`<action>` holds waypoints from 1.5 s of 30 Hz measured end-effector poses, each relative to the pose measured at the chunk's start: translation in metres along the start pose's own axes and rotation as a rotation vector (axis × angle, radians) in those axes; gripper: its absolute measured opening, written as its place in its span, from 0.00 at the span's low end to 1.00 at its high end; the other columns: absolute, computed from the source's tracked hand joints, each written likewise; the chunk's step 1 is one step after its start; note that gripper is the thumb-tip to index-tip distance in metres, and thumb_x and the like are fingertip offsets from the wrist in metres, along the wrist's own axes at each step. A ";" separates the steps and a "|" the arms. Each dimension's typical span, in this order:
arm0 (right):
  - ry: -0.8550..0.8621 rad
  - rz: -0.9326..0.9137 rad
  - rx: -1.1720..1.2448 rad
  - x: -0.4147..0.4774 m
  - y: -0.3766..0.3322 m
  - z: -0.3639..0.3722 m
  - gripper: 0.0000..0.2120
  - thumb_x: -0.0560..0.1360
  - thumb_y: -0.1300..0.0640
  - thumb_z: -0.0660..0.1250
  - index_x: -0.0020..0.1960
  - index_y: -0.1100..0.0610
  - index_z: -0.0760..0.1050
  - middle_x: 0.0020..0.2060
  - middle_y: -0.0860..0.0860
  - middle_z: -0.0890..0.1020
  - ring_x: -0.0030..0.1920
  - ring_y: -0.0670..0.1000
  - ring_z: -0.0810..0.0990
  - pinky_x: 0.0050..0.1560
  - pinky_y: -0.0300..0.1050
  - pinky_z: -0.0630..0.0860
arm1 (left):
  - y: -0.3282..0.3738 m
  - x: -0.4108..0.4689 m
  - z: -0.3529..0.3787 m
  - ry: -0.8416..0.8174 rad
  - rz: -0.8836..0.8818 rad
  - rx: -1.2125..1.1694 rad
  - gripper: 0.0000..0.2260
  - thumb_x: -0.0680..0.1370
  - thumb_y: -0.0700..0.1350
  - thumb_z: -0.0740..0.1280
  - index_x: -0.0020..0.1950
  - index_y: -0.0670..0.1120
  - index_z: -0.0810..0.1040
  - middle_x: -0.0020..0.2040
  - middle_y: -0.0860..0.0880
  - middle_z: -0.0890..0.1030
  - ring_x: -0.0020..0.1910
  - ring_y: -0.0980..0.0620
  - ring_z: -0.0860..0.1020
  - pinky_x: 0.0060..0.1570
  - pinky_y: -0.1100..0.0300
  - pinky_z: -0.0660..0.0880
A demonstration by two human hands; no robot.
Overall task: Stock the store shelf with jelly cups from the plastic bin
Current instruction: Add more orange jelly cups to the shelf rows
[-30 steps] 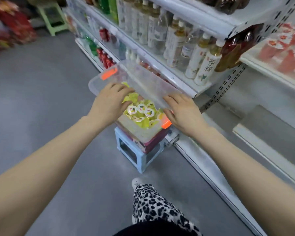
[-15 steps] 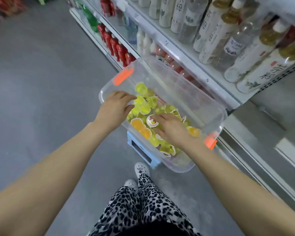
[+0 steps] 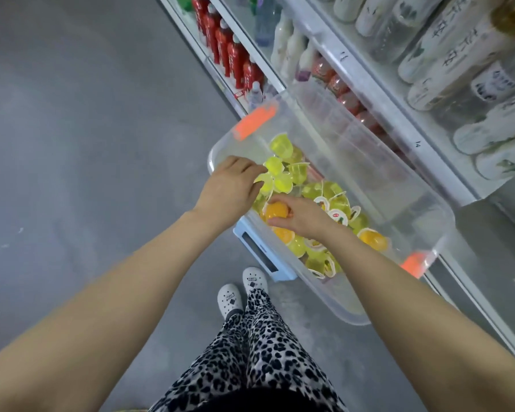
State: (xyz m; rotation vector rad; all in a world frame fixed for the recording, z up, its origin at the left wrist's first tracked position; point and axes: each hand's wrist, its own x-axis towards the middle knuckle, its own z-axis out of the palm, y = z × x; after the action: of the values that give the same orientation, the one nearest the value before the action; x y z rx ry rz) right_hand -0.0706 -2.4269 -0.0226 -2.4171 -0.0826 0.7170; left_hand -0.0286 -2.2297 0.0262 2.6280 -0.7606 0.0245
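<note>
Pinching orange jelly cup (image 3: pixel 275 211), right hand (image 3: pixel 304 217); shelf strip (image 3: pixel 381 99) marked "14".

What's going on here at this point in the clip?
A person stands beside the store shelf with both hands inside the clear plastic bin, which sits on a light blue stool. The right hand pinches an orange jelly cup. The left hand grips a yellow-green jelly cup. Many more cups lie loose in the bin. The shelf levels in view hold bottles, and no jelly cup shows on them yet.
</note>
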 end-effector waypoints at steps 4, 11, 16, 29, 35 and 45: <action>0.219 0.064 0.201 -0.020 0.016 -0.025 0.25 0.73 0.41 0.71 0.68 0.44 0.72 0.66 0.50 0.75 0.61 0.52 0.76 0.60 0.44 0.71 | -0.001 0.010 -0.005 -0.127 0.060 0.018 0.13 0.74 0.43 0.72 0.58 0.43 0.81 0.52 0.43 0.81 0.52 0.39 0.78 0.55 0.50 0.73; 0.547 0.317 0.734 -0.077 0.034 -0.047 0.10 0.72 0.50 0.75 0.49 0.47 0.75 0.52 0.53 0.78 0.41 0.55 0.82 0.44 0.51 0.82 | 0.016 0.056 0.002 -0.296 0.204 0.000 0.15 0.77 0.46 0.70 0.63 0.46 0.79 0.58 0.44 0.79 0.58 0.40 0.74 0.60 0.53 0.68; 0.782 0.409 0.451 -0.108 0.026 -0.027 0.09 0.75 0.51 0.70 0.52 0.44 0.71 0.54 0.53 0.76 0.46 0.48 0.75 0.50 0.50 0.77 | 0.030 0.089 0.026 -0.438 0.401 -0.033 0.16 0.77 0.47 0.68 0.65 0.47 0.77 0.61 0.46 0.78 0.63 0.42 0.73 0.64 0.53 0.65; 1.479 0.683 0.184 -0.137 -0.007 0.020 0.16 0.75 0.58 0.72 0.59 0.60 0.73 0.58 0.54 0.75 0.59 0.52 0.73 0.52 0.41 0.72 | 0.134 0.099 0.126 -0.711 0.810 -0.105 0.27 0.75 0.48 0.70 0.73 0.47 0.68 0.68 0.45 0.72 0.68 0.43 0.68 0.67 0.55 0.63; 1.453 0.694 0.180 -0.135 -0.003 0.023 0.17 0.74 0.55 0.72 0.60 0.56 0.73 0.58 0.52 0.75 0.56 0.48 0.74 0.45 0.37 0.71 | 0.162 0.099 0.171 -0.792 0.839 -0.104 0.22 0.75 0.51 0.66 0.68 0.48 0.71 0.63 0.44 0.76 0.63 0.41 0.71 0.63 0.50 0.67; 1.334 0.749 0.156 -0.137 -0.011 0.021 0.16 0.74 0.53 0.71 0.61 0.52 0.75 0.53 0.50 0.77 0.54 0.52 0.77 0.48 0.39 0.70 | 0.111 0.102 0.109 -0.798 0.608 -0.317 0.23 0.71 0.47 0.74 0.65 0.50 0.73 0.58 0.46 0.73 0.57 0.46 0.75 0.52 0.61 0.67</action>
State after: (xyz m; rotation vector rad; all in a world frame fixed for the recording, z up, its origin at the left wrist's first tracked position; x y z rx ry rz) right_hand -0.1968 -2.4371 0.0340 -2.2472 1.3609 -0.6963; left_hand -0.0088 -2.4090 -0.0196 1.9675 -1.6307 -0.9266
